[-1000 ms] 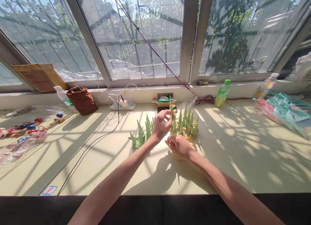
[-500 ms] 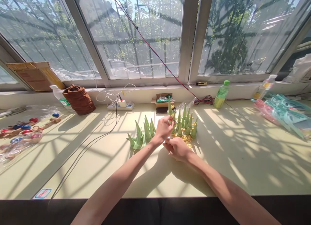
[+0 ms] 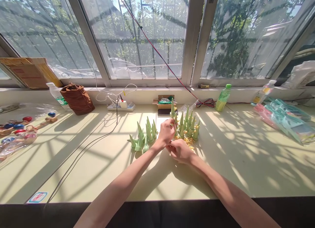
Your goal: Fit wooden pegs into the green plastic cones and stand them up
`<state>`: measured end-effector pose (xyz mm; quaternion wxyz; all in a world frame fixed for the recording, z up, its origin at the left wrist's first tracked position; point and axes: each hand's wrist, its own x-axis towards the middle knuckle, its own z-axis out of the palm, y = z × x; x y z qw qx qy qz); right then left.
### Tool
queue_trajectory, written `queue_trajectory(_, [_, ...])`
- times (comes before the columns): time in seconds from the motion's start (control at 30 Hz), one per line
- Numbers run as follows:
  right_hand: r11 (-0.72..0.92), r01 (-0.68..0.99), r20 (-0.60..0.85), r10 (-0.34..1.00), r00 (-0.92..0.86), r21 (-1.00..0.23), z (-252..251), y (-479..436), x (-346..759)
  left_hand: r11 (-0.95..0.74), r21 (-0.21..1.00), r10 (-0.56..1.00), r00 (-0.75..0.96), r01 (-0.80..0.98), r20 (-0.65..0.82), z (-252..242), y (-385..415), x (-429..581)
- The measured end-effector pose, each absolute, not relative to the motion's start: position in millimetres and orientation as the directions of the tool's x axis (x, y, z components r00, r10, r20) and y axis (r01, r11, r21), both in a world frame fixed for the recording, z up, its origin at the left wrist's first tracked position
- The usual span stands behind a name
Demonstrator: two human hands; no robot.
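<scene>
My left hand (image 3: 166,132) is closed around the lower part of a light green cone (image 3: 172,110), which points up with a small yellow bit on its side. Just below and to the right, my right hand (image 3: 181,151) has its fingers pinched together; whatever is between them is hidden. Beyond my right hand stand several green cones (image 3: 189,124), some with yellow bits on them. Small yellow pieces (image 3: 189,141) lie in a loose pile by their bases. To the left of my left hand is another group of green cones (image 3: 148,132), a few lying tilted.
A small cardboard box (image 3: 165,105) and a power strip (image 3: 121,107) sit along the window side. A brown pouch (image 3: 77,100) and wooden toys with coloured balls (image 3: 22,126) are at left. A green bottle (image 3: 222,98) and bagged teal items (image 3: 290,118) are at right. Black cables (image 3: 95,139) cross the table.
My hands have drawn slightly closer together, the left wrist dipping a little. The green cone stays in my left hand. The view has shifted slightly.
</scene>
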<state>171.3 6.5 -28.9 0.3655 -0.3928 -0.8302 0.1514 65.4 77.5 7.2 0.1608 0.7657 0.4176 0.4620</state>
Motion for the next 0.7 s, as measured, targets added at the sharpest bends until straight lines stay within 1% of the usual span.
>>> queue_trajectory(0.27, [0.692, 0.458, 0.526, 0.722, -0.45, -0.559, -28.4, 9.0, 170.6, -0.591, 0.663, 0.802, 0.251, 0.46, 0.542, 14.6, 69.2, 59.1])
queue_trajectory(0.37, [0.702, 0.422, 0.542, 0.712, -0.446, -0.574, -27.9, 9.9, 170.9, -0.521, 0.664, 0.847, 0.233, 0.536, 0.477, 14.0, 61.1, 46.9])
queue_trajectory(0.43, [0.708, 0.407, 0.546, 0.705, -0.452, -0.577, -26.5, 9.6, 171.5, -0.496, 0.634, 0.862, 0.249, 0.594, 0.441, 10.3, 57.2, 36.7])
queue_trajectory(0.5, [0.712, 0.403, 0.536, 0.7, -0.472, -0.575, -25.1, 8.6, 172.0, -0.47, 0.584, 0.88, 0.295, 0.662, 0.373, 5.0, 55.7, 27.8])
queue_trajectory(0.7, [0.715, 0.407, 0.518, 0.695, -0.499, -0.569, -23.9, 5.4, 171.5, -0.473, 0.52, 0.881, 0.386, 0.711, 0.273, -8.6, 61.8, 21.1])
